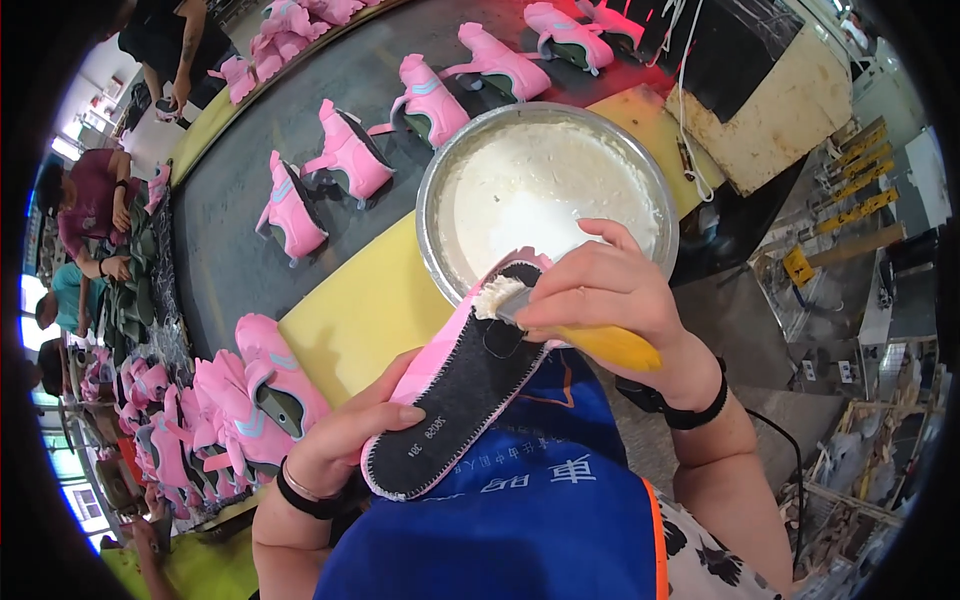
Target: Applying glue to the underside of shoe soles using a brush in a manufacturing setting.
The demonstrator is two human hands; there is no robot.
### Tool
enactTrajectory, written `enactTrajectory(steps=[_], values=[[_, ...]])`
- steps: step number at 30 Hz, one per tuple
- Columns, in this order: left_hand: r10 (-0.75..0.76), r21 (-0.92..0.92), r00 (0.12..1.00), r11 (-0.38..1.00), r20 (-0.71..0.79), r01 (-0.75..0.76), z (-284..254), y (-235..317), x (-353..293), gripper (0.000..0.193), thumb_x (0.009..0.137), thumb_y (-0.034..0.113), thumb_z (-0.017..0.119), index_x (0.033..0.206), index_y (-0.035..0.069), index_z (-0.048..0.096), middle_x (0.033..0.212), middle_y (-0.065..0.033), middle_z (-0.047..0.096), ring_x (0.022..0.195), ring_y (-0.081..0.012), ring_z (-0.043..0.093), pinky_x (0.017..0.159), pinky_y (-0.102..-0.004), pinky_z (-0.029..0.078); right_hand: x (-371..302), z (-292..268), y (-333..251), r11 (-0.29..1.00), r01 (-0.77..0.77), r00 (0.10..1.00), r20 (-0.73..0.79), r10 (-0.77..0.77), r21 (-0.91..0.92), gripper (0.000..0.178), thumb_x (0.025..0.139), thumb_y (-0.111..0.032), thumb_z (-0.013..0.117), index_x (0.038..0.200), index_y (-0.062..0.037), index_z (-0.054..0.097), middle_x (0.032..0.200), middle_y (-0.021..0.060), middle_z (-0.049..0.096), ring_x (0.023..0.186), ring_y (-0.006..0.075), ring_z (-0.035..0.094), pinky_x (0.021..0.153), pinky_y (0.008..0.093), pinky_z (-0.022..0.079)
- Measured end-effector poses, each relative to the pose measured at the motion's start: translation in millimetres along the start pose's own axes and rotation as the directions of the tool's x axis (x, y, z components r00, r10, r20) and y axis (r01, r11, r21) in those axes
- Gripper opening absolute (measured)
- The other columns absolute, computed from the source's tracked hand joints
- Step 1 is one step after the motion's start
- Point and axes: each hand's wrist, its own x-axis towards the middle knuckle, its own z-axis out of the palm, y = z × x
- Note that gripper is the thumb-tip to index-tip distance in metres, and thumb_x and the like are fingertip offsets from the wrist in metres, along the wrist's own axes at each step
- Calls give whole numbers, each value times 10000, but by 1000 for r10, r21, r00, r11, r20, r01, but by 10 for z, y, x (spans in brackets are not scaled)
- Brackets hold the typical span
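Note:
My left hand (345,435) grips a pink shoe upper (455,405) by its side, thumb on the edge of its black stitched underside, which is turned up toward me. A brush (612,346) with a yellow handle is pinched in my right hand (610,290). Its bristles, loaded with white paste, touch one end of the underside, where a white smear shows. Just beyond, a round metal basin (428,215) holds creamy white paste (540,170). That end of the shoe upper overlaps the basin's near rim.
Several pink shoe uppers (355,160) stand in a row on the dark conveyor belt (220,210). More pink uppers (265,385) crowd together at left. A yellow board (340,310) lies under the basin. White cords (685,120) hang at upper right. Other people (95,200) work at far left.

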Motion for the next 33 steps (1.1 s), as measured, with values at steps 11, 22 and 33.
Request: enactTrajectory(steps=[11, 22, 33], values=[[32, -137, 999, 990, -21, -34, 10, -55, -30, 813, 862, 183, 516, 1563, -70, 191, 1560, -236, 373, 1411, -279, 455, 1184, -347, 340, -26, 110, 199, 999, -43, 979, -199, 46, 19, 195, 763, -137, 798, 952, -135, 751, 916, 17, 680, 874, 203, 643, 875, 344, 406], [104, -45, 994, 993, -22, -105, -111, -138, -63, 896, 781, 156, 608, 1567, -36, 223, 1531, -198, 414, 1417, -251, 431, 1176, -334, 320, -19, 260, 256, 915, -366, 848, -344, 404, 171, 112, 832, -43, 768, 920, -28, 700, 836, 76, 679, 731, 194, 676, 677, 285, 513], [218, 54, 976, 975, -17, -217, -188, -207, -14, 927, 744, 200, 690, 1540, -19, 270, 1486, -169, 443, 1391, -250, 442, 1166, -349, 307, 71, 448, 147, 879, -440, 752, -458, 473, 186, 137, 847, -53, 736, 849, -31, 601, 658, 52, 605, 536, 110, 594, 524, 252, 463]])
